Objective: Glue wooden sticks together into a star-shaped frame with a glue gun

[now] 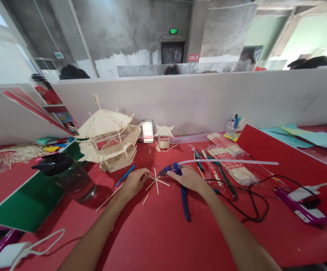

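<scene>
On the red table lies a star of thin wooden sticks (156, 180), joined at its middle. My right hand (190, 177) is wrapped round a blue glue gun (177, 169), whose nozzle points at the star's centre; a long clear glue stick (231, 162) runs out of its back to the right. My left hand (136, 183) rests at the star's left side, fingers bent together near a stick's end; whether they pinch it is too small to tell. A short loose stick (145, 199) lies below the star. A blue pen-like rod (125, 175) lies left of my left hand.
A large stick pavilion (109, 139) stands back left, a small one (164, 136) behind the star. The dark bottle (67, 177) leans at left. Packed sticks (233, 162), pliers (227, 182), a black cable (255, 203) and a purple power strip (301, 209) lie right.
</scene>
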`<state>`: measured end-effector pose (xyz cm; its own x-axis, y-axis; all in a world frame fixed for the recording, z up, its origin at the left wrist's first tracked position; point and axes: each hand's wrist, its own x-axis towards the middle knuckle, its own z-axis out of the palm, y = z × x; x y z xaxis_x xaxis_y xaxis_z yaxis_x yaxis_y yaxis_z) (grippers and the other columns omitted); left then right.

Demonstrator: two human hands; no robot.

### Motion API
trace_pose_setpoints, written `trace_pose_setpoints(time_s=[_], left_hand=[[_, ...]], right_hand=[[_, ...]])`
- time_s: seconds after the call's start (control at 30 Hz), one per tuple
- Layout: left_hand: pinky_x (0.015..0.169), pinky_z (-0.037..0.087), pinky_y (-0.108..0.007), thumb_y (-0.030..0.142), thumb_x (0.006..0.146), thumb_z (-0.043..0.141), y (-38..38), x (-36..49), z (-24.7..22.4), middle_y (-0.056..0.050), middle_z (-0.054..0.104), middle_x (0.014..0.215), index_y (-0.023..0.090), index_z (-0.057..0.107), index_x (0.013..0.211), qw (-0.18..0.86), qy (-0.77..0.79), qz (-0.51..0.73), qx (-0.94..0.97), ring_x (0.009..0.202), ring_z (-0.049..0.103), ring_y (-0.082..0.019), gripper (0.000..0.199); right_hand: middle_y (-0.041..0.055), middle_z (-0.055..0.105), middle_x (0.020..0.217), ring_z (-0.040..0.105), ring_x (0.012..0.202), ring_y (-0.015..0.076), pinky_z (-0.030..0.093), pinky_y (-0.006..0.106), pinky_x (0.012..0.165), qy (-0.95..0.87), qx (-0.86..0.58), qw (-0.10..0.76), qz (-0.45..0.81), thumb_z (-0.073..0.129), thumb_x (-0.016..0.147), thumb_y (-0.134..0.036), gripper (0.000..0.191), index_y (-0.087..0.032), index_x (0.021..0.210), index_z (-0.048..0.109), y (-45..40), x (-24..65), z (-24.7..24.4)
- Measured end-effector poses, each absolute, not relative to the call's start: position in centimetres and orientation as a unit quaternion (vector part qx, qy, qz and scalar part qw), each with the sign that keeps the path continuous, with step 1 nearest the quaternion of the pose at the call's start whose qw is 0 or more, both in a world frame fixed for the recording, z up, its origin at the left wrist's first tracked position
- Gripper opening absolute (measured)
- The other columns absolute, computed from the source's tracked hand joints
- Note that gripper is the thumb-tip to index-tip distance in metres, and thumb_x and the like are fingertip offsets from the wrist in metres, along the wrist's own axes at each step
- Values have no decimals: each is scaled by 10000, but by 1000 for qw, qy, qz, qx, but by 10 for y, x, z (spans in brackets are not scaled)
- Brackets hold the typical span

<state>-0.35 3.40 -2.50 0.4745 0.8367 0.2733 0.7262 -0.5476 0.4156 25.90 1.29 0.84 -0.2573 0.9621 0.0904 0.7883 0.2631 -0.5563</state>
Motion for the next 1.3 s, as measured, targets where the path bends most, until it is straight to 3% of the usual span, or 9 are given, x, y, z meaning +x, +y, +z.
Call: trace_pose_setpoints(time_s=[0.27,0.5,0.97,1.3], left_hand=[[767,473,-259,235,992,496,28,-4,-24,-38,694,934,203,686,979,128,425,208,872,845,642,-174,194],[763,476,-244,206,1014,464,27,-1,-26,-57,673,936,218,680,1228,96,359,167,913,861,632,-174,305],[735,467,-260,255,1005,505,30,-3,-33,-47,703,886,201,718,1008,92,399,199,890,827,653,-189,220],[775,474,-258,158,954,512,35,-7,-35,-33,704,919,197,649,932,124,423,237,866,841,645,-173,144]], right_hand=[[83,732,770,679,775,241,426,287,701,-765,-575,205,204,484,949,-546,466,-207,729,716,13,259,7],[86,758,895,681,920,262,430,299,787,-783,-555,203,195,476,958,-542,438,-225,824,748,13,256,4],[73,741,821,675,830,231,392,267,703,-781,-556,199,204,488,954,-537,438,-213,762,711,11,257,7],[78,743,802,677,812,228,404,264,716,-772,-566,210,201,498,950,-527,440,-206,745,717,11,259,9]])
